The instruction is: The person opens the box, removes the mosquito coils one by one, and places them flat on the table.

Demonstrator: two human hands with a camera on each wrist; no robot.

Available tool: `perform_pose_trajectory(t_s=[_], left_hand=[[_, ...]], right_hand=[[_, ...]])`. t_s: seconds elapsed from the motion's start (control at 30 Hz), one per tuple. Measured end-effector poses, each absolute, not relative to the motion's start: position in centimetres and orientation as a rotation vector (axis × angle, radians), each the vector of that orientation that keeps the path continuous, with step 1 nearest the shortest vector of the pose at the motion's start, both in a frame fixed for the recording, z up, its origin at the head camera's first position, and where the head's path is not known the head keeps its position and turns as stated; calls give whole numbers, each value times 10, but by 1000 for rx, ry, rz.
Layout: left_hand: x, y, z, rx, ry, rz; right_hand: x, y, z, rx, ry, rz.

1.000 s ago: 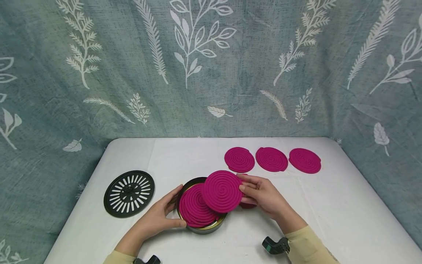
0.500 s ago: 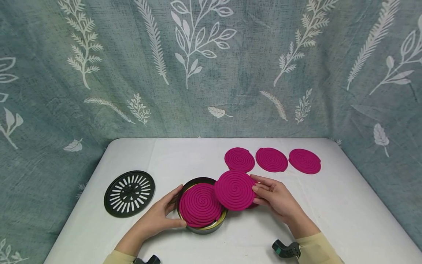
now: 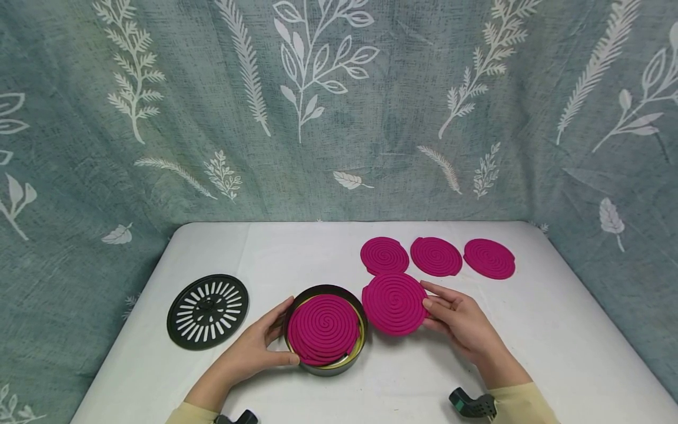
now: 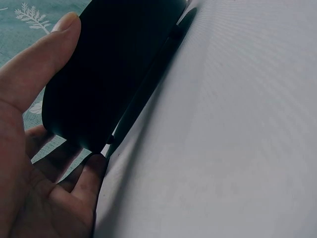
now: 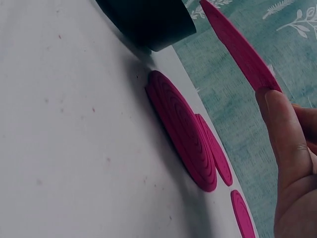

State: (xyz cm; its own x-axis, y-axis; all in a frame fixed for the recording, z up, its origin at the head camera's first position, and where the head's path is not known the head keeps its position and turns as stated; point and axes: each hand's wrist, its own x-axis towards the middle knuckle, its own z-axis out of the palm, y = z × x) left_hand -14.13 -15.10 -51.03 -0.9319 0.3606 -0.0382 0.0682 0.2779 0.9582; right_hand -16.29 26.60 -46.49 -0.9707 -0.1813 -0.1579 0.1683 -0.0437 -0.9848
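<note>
My right hand (image 3: 461,324) pinches a magenta mosquito coil (image 3: 394,303) by its right edge, tilted and raised above the table beside the tin. The right wrist view shows the held coil (image 5: 242,47) nearly edge-on between thumb and fingers. Below it another coil (image 5: 183,131) lies on the table, hidden behind the held one in the head view. My left hand (image 3: 259,347) grips the left side of a round dark tin (image 3: 331,371), thumb in front and fingers behind. Overlapping coils (image 3: 324,327) lie inside the tin. In the left wrist view the tin's wall (image 4: 114,64) is very dark.
Near the back, a row of magenta coils lies flat: a left one (image 3: 385,254), a middle one (image 3: 436,257) and a right one (image 3: 489,259). A black slotted round lid (image 3: 184,288) lies at the left. A patterned curtain (image 3: 392,153) stands behind the white table (image 3: 296,253).
My right hand has moved the held coil rightward, from over the tin to beside it. More of the coils in the tin now shows. My left hand stays on the tin.
</note>
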Motion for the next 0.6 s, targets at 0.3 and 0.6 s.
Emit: perform_pose_trajectory(t_s=[0.3,0.6], left_hand=[[-141,-152,-510,365,2310,1694],[-141,-152,-511,392,2296,1711]], right_hand=[[-158,284,-469,2,2014,-2142],[-153,300,-469,58,2000,-2191]])
